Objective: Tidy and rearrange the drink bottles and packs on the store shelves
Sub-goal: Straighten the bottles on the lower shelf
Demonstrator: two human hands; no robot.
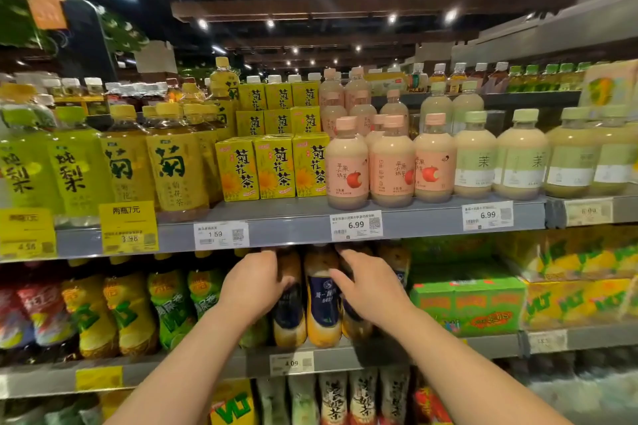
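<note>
Your left hand (253,283) and right hand (371,290) are in among the navy-label bottles (322,300) on the middle shelf (379,354).
They stand tightly packed near the lip, so a sideways nudge could topple one. Each hand curls around a bottle flanking the centre one; how firmly, I cannot tell.

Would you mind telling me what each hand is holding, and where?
Each hand grips a dark-labelled bottle at its upper body: left hand the left bottle, right hand the right bottle.
</note>
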